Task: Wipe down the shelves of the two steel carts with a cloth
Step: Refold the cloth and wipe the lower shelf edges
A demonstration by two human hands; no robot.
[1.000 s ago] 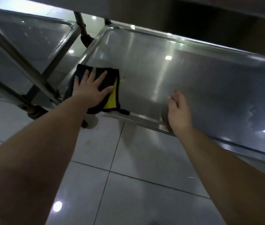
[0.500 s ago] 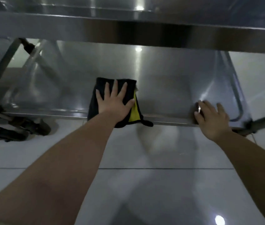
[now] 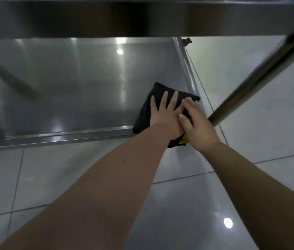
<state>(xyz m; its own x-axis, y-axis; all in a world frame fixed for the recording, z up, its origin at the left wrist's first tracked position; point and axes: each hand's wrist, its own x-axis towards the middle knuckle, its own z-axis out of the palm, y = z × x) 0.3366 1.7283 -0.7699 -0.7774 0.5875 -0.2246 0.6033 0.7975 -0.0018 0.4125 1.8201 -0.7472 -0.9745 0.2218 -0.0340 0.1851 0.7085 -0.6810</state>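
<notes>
A folded black cloth (image 3: 147,112) with a yellow underside lies at the near right corner of the steel cart's bottom shelf (image 3: 70,91), overhanging the front rim. My left hand (image 3: 166,116) presses flat on it with fingers spread. My right hand (image 3: 196,123) rests on the cloth's right part, its thumb overlapping my left hand. Both palms are flat rather than clenched.
The cart's upper shelf (image 3: 142,17) juts out overhead across the top of the view. A steel upright post (image 3: 261,73) slants down on the right, close to my right hand. Glossy grey floor tiles (image 3: 250,177) lie below and to the right.
My left hand has slid the cloth rightward along the shelf to its right corner. My right hand has left the shelf rim and come onto the cloth beside the left.
</notes>
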